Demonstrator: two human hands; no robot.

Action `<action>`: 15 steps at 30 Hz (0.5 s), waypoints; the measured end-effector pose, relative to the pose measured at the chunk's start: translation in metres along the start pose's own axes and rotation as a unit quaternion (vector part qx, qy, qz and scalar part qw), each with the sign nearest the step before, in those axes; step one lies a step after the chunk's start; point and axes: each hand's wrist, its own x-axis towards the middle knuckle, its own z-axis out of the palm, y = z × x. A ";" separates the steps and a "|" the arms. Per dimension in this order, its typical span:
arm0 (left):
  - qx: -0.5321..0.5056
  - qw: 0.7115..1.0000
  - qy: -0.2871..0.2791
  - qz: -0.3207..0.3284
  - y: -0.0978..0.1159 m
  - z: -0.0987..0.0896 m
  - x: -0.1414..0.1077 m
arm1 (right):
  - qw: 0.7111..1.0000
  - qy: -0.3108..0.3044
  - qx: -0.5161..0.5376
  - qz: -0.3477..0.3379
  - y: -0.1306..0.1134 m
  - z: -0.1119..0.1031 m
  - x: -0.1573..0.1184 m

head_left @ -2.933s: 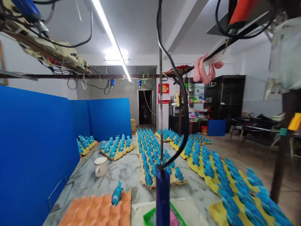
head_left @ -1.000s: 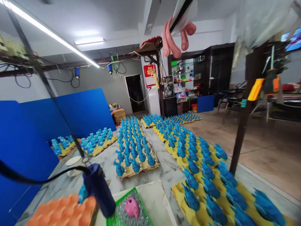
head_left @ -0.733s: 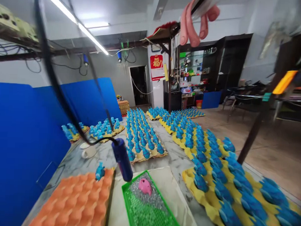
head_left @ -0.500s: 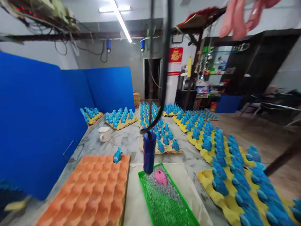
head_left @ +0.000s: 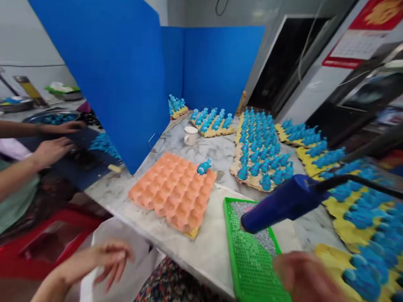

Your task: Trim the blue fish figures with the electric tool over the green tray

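Note:
My left hand (head_left: 103, 262) hangs in front of the table edge, over something white, fingers loosely apart and holding nothing I can see. At the lower right my right hand (head_left: 311, 284) is smeared by motion, close to the side of a green perforated basket (head_left: 231, 253). A dark blue cylindrical power tool (head_left: 282, 204) hangs tilted over that basket on a black cord. Grey granules (head_left: 266, 239) lie in the basket, and a pink piece is mostly hidden behind the tool. On an orange egg tray (head_left: 170, 185) sits one small blue figure (head_left: 204, 167).
Several yellow trays of blue figures (head_left: 361, 218) stand along the right and back. A white mug (head_left: 190, 136) stands behind the orange tray. A blue partition (head_left: 125, 69) separates a co-worker's hands (head_left: 54, 150) and a red stool (head_left: 53, 242) at left.
My view has turned left and down. Both my hands show low in the picture now; before, only fingers showed at the upper right. The hanging tool now appears tilted rather than upright.

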 end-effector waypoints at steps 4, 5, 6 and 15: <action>0.017 0.974 0.136 0.180 0.081 0.004 0.022 | 0.992 0.037 0.051 -0.105 0.000 -0.007 0.065; 0.043 0.960 0.170 0.219 0.099 0.009 0.040 | 0.995 -0.020 0.038 -0.089 0.000 0.000 0.073; 0.073 0.949 0.189 0.243 0.115 0.016 0.062 | 0.994 -0.082 0.022 -0.063 0.000 0.007 0.078; 0.375 0.793 0.390 0.280 0.188 0.060 0.245 | 0.988 -0.145 0.050 -0.021 0.011 0.032 0.065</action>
